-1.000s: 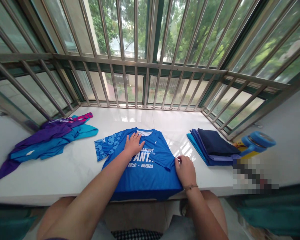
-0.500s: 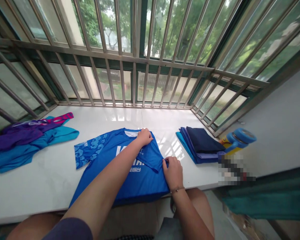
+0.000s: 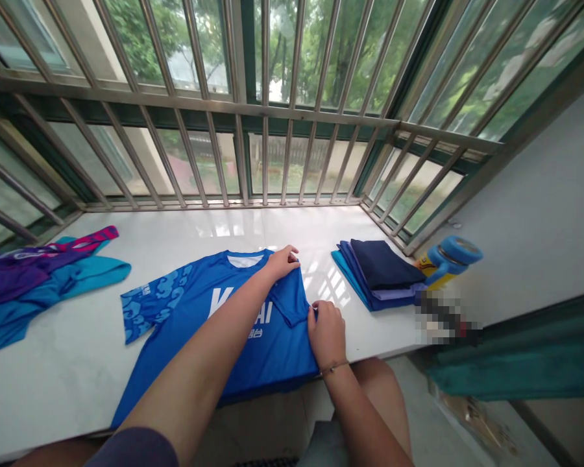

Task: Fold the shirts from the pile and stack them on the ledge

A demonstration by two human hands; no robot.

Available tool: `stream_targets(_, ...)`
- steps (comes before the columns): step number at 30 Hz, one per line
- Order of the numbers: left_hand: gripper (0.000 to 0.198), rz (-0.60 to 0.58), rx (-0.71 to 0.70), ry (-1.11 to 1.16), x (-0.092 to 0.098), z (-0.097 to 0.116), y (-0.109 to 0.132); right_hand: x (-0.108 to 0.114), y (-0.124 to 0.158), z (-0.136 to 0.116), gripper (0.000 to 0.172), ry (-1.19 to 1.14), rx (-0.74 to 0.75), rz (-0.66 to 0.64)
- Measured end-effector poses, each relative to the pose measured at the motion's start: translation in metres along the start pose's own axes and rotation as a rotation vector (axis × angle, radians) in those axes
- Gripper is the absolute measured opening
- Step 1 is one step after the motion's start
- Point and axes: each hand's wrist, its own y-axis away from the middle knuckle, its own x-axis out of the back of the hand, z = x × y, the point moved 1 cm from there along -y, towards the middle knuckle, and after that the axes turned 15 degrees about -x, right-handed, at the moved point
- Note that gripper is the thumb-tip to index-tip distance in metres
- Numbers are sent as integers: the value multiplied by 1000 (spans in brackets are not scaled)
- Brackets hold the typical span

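A blue T-shirt [image 3: 175, 344] with white lettering lies spread on the white sill, its collar toward the window and its patterned sleeve out to the left. My left hand [image 3: 283, 261] reaches across the shirt and pinches the fabric at the shoulder right of the collar. The sleeve on that side lies folded inward over the chest. Lower down, my right hand [image 3: 327, 331] is closed on the shirt's right side edge, near the folded sleeve. My left forearm covers part of the lettering.
Crumpled purple and light-blue clothes [image 3: 53, 279] lie at the left. A folded stack of dark and blue clothes [image 3: 387, 269] sits on the right, beside a blue-lidded bottle [image 3: 450, 256]. Metal bars [image 3: 272, 117] line the window behind the sill [image 3: 53, 389].
The view has shifted slightly right. My left hand has moved a little outward along the shoulder, and the folded sleeve lies further right on the chest. My right hand stays at the side edge.
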Motion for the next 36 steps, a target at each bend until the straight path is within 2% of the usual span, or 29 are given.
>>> stream_targets(4, 31, 56, -9, -86, 3, 6, 4, 0, 1, -1, 13, 7, 3, 7)
stream_targets(6, 29, 69, -61, -155, 3, 11, 10, 0, 1, -1, 13, 11, 2, 6)
stream_targets(10, 33, -94, -290, -274, -9, 21, 25, 0, 1, -2, 15, 33, -3, 5)
stream_targets(12, 36, -161, -319, -309, -16, 24, 32, -1, 1, -2, 17, 49, -5, 1)
stream_targets(14, 45, -129, -217, -369, -19, 26, 38, -1, 1, -2, 17, 65, -14, 0)
stream_targets(16, 54, -26, -11, -429, -15, 25, 44, -2, 1, -1, 17, 79, -23, 3)
stream_targets(18, 59, 80, 174, -450, -1, 18, 58, -3, 1, -1, 18, 88, -26, 5)
stream_targets(21, 58, 170, 281, -453, 34, -4, 104, -2, 0, -1, 19, 95, -14, 5)
stream_targets(24, 55, 231, 387, -532, 78, -36, 181, -1, 0, -2, 20, 97, -7, 8)
stream_targets(27, 61, 301, 713, -623, 119, -63, 266, 0, -1, -2, 20, 94, 4, 15)
stream_targets(30, 79, 297, 1007, -689, 147, -80, 325, 1, -2, -3, 18, 96, 13, 26)
stream_targets(32, 82, 241, 1060, -680, 157, -90, 342, 0, -2, -3, 17, 100, 17, 35)
stream_targets(33, 76, 202, 1041, -653, 160, -95, 344, 0, -2, -3, 17, 102, 20, 41)
stream_targets(36, 43, 136, 914, -527, 164, -109, 336, -1, -3, -2, 17, 103, 31, 59)
